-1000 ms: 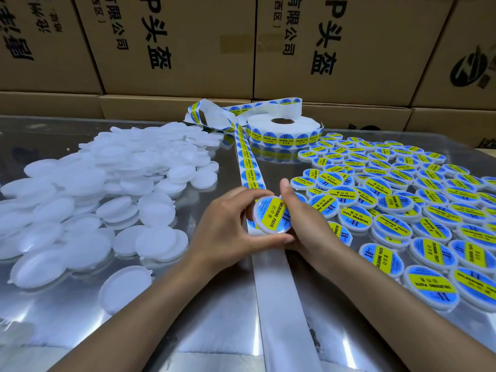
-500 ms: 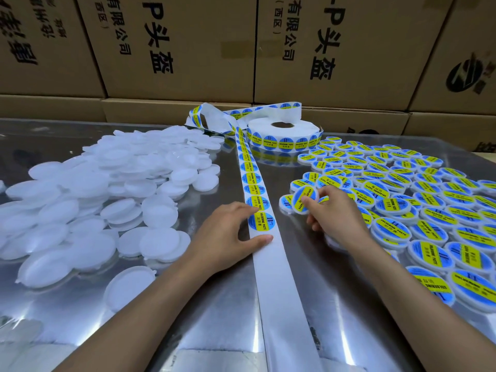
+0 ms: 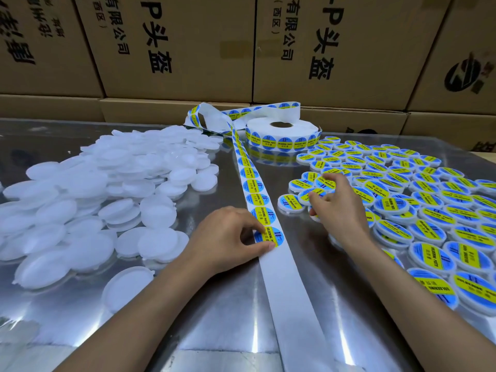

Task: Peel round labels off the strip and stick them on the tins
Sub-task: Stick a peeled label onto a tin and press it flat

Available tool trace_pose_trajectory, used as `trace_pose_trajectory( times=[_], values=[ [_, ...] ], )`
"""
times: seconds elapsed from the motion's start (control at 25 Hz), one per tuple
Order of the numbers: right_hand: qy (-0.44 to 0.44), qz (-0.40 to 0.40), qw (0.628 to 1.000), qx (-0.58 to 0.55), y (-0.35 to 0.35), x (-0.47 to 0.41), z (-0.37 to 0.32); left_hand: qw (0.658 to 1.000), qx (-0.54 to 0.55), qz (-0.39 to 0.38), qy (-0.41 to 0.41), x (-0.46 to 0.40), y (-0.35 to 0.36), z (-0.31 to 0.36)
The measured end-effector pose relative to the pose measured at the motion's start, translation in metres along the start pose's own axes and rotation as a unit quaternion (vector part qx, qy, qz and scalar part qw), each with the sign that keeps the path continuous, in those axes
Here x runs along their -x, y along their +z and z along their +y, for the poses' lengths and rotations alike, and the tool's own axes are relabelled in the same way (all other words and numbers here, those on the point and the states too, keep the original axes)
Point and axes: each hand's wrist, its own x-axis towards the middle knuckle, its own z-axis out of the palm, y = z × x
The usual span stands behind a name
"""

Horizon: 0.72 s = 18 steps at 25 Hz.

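Left hand (image 3: 222,238) on the strip (image 3: 288,288), thumb and forefinger pinching the edge of the nearest label (image 3: 269,236). Right hand (image 3: 339,208) over the near-left edge of the labelled tins (image 3: 429,237), fingers curled, touching a couple of them; can't tell if it grips one. Label roll (image 3: 281,135) at far centre, strip running toward the near edge, bare backing below the left hand. Unlabelled white tins (image 3: 94,189) heaped left. Shiny metal table (image 3: 214,331), cardboard boxes (image 3: 174,44) behind.
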Motion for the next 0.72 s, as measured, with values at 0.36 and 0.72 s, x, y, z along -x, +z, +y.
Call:
trace_pose_trajectory(
  times=[0.36, 0.72],
  values=[
    [-0.188, -0.318, 0.928, 0.051, 0.012, 0.013, -0.005, 0.999, -0.001, -0.035, -0.004, 0.000, -0.003, -0.002],
    [-0.219, -0.235, 0.946, 0.033, 0.022, 0.019, -0.002, 0.999, 0.029, -0.012, -0.037, -0.002, -0.003, -0.006]
  ],
)
